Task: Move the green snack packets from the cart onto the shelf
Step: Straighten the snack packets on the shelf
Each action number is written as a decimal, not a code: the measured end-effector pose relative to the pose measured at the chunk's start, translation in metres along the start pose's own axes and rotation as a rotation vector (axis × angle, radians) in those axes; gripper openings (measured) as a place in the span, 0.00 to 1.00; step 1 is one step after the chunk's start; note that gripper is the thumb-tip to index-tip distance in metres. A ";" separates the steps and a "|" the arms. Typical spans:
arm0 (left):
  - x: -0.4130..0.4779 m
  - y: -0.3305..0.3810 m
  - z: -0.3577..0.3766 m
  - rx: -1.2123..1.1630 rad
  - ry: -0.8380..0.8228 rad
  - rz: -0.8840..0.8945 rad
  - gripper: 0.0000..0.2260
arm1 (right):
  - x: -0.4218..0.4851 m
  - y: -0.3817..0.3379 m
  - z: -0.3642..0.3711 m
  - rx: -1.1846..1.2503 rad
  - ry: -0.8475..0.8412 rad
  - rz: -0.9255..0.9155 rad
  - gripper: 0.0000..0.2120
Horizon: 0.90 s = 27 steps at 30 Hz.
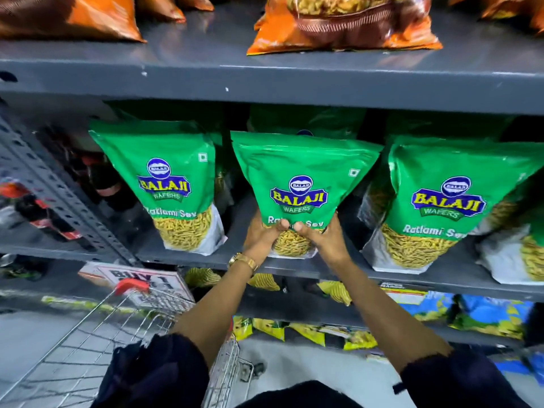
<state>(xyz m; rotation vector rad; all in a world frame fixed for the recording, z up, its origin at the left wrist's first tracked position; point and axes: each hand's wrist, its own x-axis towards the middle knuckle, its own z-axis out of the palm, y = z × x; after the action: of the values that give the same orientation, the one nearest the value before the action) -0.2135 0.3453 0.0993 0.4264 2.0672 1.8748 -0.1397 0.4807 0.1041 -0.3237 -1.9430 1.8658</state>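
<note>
On the shelf (176,254), both hands (262,234) clasp a seemingly sev-filled green packet (303,178).

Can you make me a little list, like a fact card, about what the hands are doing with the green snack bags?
place: grey shop shelf
held packet: middle green packet, upright, its bottom at the shelf's front edge
left hand: grips the packet's lower left, gold watch on the wrist
right hand: grips the packet's lower right
neighbours: one green packet on the left, one on the right, both standing
above: orange snack bags
cart: wire cart at lower left, red handle
</note>
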 end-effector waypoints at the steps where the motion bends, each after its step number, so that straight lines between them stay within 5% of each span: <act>1: 0.000 0.000 0.001 -0.004 -0.005 0.006 0.41 | 0.000 0.002 0.001 0.007 0.009 0.001 0.30; 5: 0.001 0.002 0.006 -0.048 -0.032 0.070 0.48 | 0.000 0.003 -0.001 0.019 0.028 -0.007 0.30; 13: -0.003 0.005 0.000 -0.048 -0.052 0.090 0.43 | -0.009 -0.008 0.006 -0.025 0.097 -0.078 0.23; 19: -0.043 -0.011 -0.031 0.065 0.025 0.244 0.34 | -0.063 0.009 0.027 -0.262 0.482 -0.342 0.38; 24: -0.079 -0.025 -0.085 0.267 0.421 0.427 0.23 | -0.102 0.006 0.071 -0.426 0.073 -0.611 0.34; 27: -0.077 -0.029 -0.116 0.185 0.642 0.424 0.21 | -0.099 0.000 0.109 -0.357 -0.199 -0.405 0.35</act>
<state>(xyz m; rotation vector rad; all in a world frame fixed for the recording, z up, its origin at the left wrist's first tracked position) -0.1932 0.2058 0.0838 0.3559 2.7578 2.2917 -0.1017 0.3387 0.0892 0.1543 -2.2706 1.3350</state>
